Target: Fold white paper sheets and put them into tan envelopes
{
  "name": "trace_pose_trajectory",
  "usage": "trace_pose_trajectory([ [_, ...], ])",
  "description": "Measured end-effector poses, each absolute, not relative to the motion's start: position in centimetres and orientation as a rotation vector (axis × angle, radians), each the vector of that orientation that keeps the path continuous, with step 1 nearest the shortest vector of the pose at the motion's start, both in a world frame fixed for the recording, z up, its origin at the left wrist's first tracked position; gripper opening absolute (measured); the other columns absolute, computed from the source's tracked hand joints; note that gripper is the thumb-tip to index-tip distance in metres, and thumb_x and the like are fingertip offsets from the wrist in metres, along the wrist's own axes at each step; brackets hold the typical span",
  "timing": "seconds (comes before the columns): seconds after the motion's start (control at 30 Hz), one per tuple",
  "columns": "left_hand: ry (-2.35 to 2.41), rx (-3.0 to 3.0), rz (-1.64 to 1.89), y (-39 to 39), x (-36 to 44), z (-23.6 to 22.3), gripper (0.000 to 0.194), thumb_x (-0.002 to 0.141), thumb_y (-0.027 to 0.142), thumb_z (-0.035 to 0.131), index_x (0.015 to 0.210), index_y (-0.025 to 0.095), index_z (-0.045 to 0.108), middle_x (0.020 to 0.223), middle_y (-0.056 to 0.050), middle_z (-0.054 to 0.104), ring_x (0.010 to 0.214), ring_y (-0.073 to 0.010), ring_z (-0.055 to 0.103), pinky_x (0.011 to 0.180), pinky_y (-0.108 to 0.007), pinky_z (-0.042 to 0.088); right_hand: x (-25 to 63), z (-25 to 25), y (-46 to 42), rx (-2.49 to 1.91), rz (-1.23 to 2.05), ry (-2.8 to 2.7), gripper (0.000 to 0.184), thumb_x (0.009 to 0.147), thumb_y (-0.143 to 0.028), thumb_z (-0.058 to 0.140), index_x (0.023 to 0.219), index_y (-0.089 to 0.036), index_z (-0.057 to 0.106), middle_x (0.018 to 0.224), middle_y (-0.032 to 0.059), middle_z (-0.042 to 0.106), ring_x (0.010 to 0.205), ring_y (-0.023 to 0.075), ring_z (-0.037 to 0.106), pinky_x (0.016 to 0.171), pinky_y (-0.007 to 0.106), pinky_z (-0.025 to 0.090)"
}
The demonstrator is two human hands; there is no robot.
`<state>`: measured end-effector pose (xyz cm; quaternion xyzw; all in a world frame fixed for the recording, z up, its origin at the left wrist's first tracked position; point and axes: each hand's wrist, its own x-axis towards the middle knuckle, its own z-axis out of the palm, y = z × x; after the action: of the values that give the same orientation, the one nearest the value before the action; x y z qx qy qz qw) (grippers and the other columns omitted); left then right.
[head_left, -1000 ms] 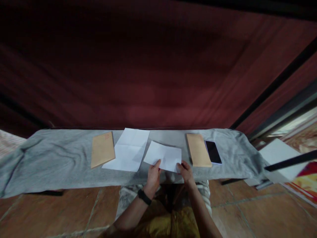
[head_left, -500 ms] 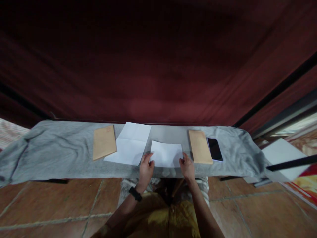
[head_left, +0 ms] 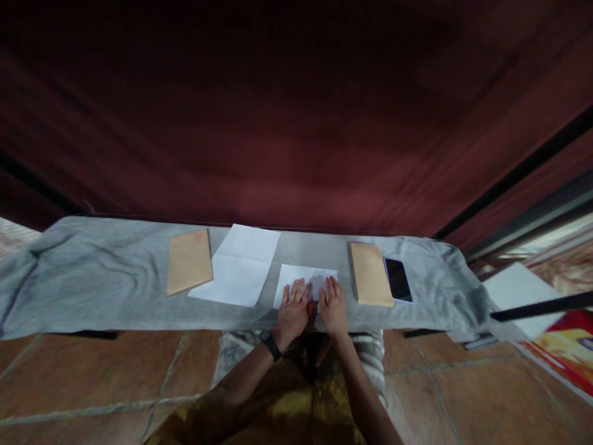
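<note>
A folded white sheet of paper (head_left: 303, 272) lies before me on the grey cloth. My left hand (head_left: 293, 314) rests flat on its near left part, fingers outstretched. Beside it my right hand (head_left: 333, 309) lies flat on the sheet's right part, fingers pointing away from me. Both palms hide the near edge of the paper. Left of the hands is a larger creased white sheet (head_left: 241, 266). Its left side touches a brown envelope (head_left: 189, 262). To the right of my right hand sits a stack of brown envelopes (head_left: 371, 275).
A dark-screened phone (head_left: 398, 280) lies against the right of the envelope stack. Grey cloth (head_left: 115, 272) covers the narrow table. A dark red curtain (head_left: 287, 154) hangs behind it. At the right, a white board (head_left: 523, 300) and a colourful package (head_left: 563, 349) sit below table height.
Both hands have moved inward from the sheet's side edges and now lie flat on top of it. The view has shifted slightly.
</note>
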<state>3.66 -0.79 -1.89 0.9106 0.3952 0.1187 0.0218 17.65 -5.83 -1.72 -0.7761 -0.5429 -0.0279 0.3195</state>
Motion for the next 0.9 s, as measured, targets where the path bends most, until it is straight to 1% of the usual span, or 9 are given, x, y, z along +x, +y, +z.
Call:
trace_pose_trajectory([
  [0.1, 1.220, 2.825, 0.288, -0.8, 4.1, -2.2, 0.058, 0.096, 0.023, 0.041, 0.154, 0.015, 0.037, 0.161, -0.015, 0.035, 0.152, -0.0301, 0.027, 0.122, -0.056, 0.024, 16.3, -1.9, -5.0, -2.080, 0.008, -1.595, 0.050, 0.105, -0.034, 0.028, 0.143, -0.013, 0.052, 0.151, 0.0156, 0.050, 0.142, 0.0277, 0.041, 0.114, 0.048, 0.034],
  [0.17, 1.222, 2.812, 0.312, -0.7, 3.9, -2.3, 0.056, 0.098, 0.023, 0.038, 0.153, 0.015, 0.039, 0.161, -0.013, 0.037, 0.151, -0.0281, 0.028, 0.123, -0.054, 0.023, 16.0, -2.2, -4.9, -2.162, 0.016, -1.649, 0.050, 0.106, -0.033, 0.027, 0.145, -0.015, 0.051, 0.154, 0.0136, 0.047, 0.145, 0.0279, 0.037, 0.118, 0.051, 0.026],
  [0.23, 1.228, 2.793, 0.365, -0.6, 3.5, -2.1, 0.053, 0.100, 0.025, 0.035, 0.152, 0.015, 0.041, 0.160, -0.011, 0.038, 0.151, -0.0256, 0.029, 0.124, -0.050, 0.024, 16.1, -2.5, -5.1, -2.236, -0.009, -1.650, 0.050, 0.106, -0.034, 0.028, 0.149, -0.017, 0.047, 0.158, 0.0130, 0.042, 0.147, 0.0284, 0.035, 0.120, 0.053, 0.021],
  [0.37, 1.214, 2.765, 0.425, 0.3, 3.7, -1.6, 0.051, 0.102, 0.028, 0.032, 0.150, 0.014, 0.043, 0.159, -0.012, 0.041, 0.150, -0.0240, 0.031, 0.123, -0.047, 0.027, 16.5, -3.1, -5.4, -2.298, -0.053, -1.660, 0.052, 0.105, -0.033, 0.030, 0.154, -0.018, 0.039, 0.162, 0.0129, 0.033, 0.149, 0.0284, 0.030, 0.120, 0.053, 0.019],
  [0.47, 1.145, 2.765, 0.413, 1.3, 5.0, -1.4, 0.051, 0.104, 0.034, 0.032, 0.150, 0.015, 0.043, 0.159, -0.011, 0.041, 0.151, -0.0242, 0.030, 0.123, -0.049, 0.026, 16.6, -3.4, -5.4, -2.313, -0.079, -1.685, 0.053, 0.103, -0.025, 0.032, 0.156, -0.020, 0.035, 0.164, 0.0117, 0.030, 0.150, 0.0274, 0.030, 0.121, 0.052, 0.018],
  [0.53, 1.111, 2.770, 0.401, 2.2, 5.8, -1.4, 0.053, 0.104, 0.039, 0.033, 0.150, 0.016, 0.043, 0.159, -0.010, 0.041, 0.151, -0.0244, 0.029, 0.123, -0.049, 0.024, 16.5, -3.5, -5.3, -2.312, -0.100, -1.680, 0.054, 0.102, -0.023, 0.032, 0.156, -0.020, 0.035, 0.163, 0.0119, 0.032, 0.149, 0.0278, 0.031, 0.121, 0.052, 0.019],
  [0.6, 1.125, 2.767, 0.400, 3.0, 6.2, -1.5, 0.055, 0.104, 0.041, 0.033, 0.150, 0.014, 0.043, 0.159, -0.011, 0.040, 0.152, -0.0241, 0.028, 0.124, -0.048, 0.023, 16.4, -3.5, -5.2, -2.303, -0.119, -1.655, 0.053, 0.102, -0.024, 0.032, 0.155, -0.019, 0.037, 0.161, 0.0132, 0.036, 0.148, 0.0290, 0.033, 0.120, 0.053, 0.022],
  [0.73, 1.220, 2.750, 0.410, 4.0, 5.0, -1.9, 0.058, 0.104, 0.040, 0.031, 0.152, 0.010, 0.039, 0.159, -0.014, 0.038, 0.152, -0.0235, 0.028, 0.124, -0.046, 0.023, 16.3, -3.6, -5.1, -2.253, -0.141, -1.606, 0.052, 0.104, -0.031, 0.032, 0.153, -0.017, 0.041, 0.158, 0.0153, 0.040, 0.145, 0.0301, 0.038, 0.119, 0.055, 0.025],
  [0.9, 1.369, 2.725, 0.391, 4.2, 2.9, -2.1, 0.058, 0.103, 0.037, 0.029, 0.154, 0.009, 0.036, 0.160, -0.016, 0.036, 0.152, -0.0262, 0.027, 0.124, -0.048, 0.022, 16.3, -3.6, -5.2, -2.227, -0.136, -1.576, 0.051, 0.105, -0.032, 0.032, 0.153, -0.019, 0.041, 0.158, 0.0142, 0.041, 0.145, 0.0304, 0.038, 0.119, 0.057, 0.021],
])
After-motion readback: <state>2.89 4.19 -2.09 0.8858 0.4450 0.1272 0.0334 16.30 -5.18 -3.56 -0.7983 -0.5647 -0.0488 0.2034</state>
